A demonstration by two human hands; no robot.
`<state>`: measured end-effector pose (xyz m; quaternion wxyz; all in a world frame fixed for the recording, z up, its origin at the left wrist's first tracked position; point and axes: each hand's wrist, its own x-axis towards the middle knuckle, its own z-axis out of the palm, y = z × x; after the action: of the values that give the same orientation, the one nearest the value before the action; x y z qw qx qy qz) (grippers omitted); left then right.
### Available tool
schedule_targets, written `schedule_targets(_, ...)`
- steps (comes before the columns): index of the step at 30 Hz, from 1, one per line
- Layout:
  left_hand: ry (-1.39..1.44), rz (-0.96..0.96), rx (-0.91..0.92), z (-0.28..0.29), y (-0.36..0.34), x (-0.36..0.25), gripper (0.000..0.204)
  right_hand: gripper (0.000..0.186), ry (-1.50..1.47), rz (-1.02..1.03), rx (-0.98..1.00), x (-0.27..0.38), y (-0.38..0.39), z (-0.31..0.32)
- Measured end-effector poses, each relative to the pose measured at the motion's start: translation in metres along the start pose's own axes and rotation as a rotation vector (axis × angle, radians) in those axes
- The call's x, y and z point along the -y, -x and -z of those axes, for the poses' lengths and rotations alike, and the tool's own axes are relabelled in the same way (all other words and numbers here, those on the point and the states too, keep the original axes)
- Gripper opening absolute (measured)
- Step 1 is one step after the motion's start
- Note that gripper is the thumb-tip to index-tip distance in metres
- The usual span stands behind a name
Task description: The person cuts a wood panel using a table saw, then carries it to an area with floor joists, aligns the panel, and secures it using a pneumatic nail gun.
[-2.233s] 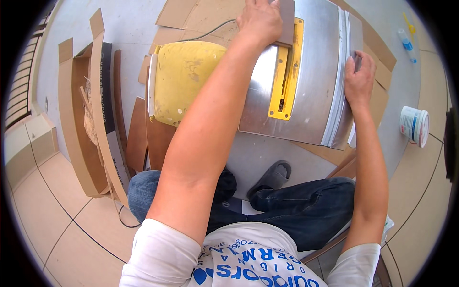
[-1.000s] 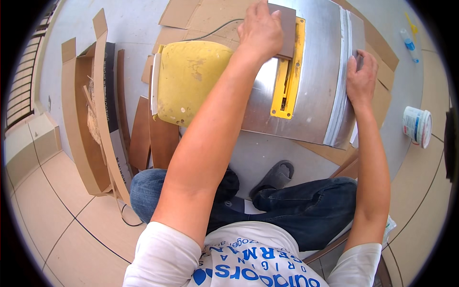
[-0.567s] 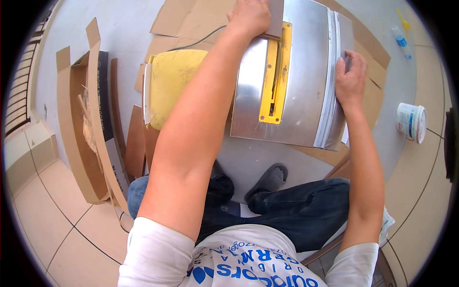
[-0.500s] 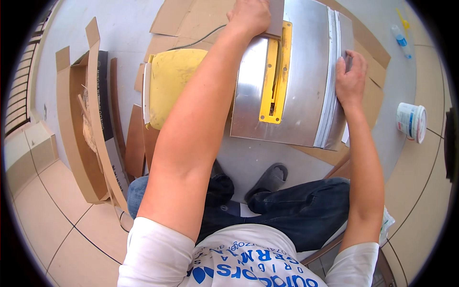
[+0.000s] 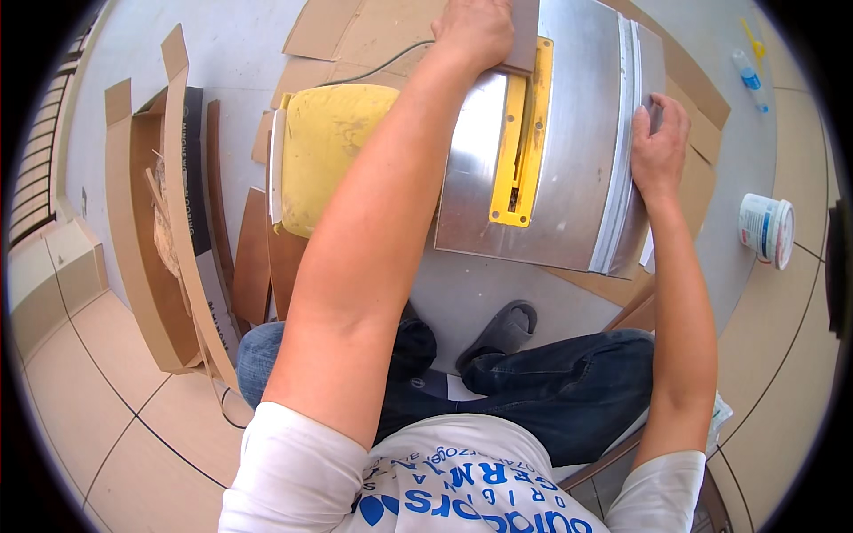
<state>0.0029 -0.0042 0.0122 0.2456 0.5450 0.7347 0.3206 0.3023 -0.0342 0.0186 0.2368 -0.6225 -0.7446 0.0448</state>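
My left hand (image 5: 477,34) is closed on the left side of a brown board (image 5: 525,40) at the top of the view. The board lies on the metal top of a table saw (image 5: 582,133) and covers the far part of its yellow slotted insert (image 5: 518,151). Its far end is out of view. My right hand (image 5: 661,147) grips the saw's right edge, beside a grooved metal rail, with its fingers curled over. I cannot make out a blade in the slot.
The saw's yellow body (image 5: 333,151) sticks out left, with a black cable (image 5: 382,67) behind. Flattened cardboard (image 5: 355,31) lies underneath. An open long carton (image 5: 147,240) and brown planks (image 5: 251,258) are on the left. A white tub (image 5: 764,231) and plastic bottle (image 5: 748,78) lie right.
The saw, the board and both hands appear slightly farther right in the view. The board's near end sits a little nearer to me over the insert. Both hands keep their holds.
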Motion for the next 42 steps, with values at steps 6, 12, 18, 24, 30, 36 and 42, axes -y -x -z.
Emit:
schedule_targets(6,-0.048,-0.082,-0.075,-0.008,-0.003,0.012,0.058,0.038,-0.006,-0.006,0.004,0.001,0.000,-0.001)
schedule_targets(12,0.011,-0.057,-0.054,-0.007,0.004,0.008,0.056,0.039,0.003,0.001,0.003,0.000,0.000,0.000)
schedule_targets(18,0.013,-0.078,-0.069,-0.007,0.007,0.013,0.056,0.039,-0.020,-0.002,0.006,0.003,0.000,0.000)
schedule_targets(24,0.060,-0.077,-0.064,-0.010,0.010,0.013,0.055,0.039,-0.005,0.020,-0.005,0.001,0.000,0.001)
schedule_targets(30,0.038,-0.134,-0.086,-0.009,0.011,0.018,0.055,0.039,-0.018,0.058,-0.025,-0.004,-0.001,-0.003)
schedule_targets(36,-0.002,-0.092,-0.052,-0.002,0.017,0.008,0.056,0.038,-0.016,0.052,-0.032,-0.004,-0.001,-0.003)
schedule_targets(42,0.062,-0.015,-0.008,0.005,0.028,0.001,0.056,0.038,-0.010,0.053,-0.045,-0.006,0.000,-0.004)
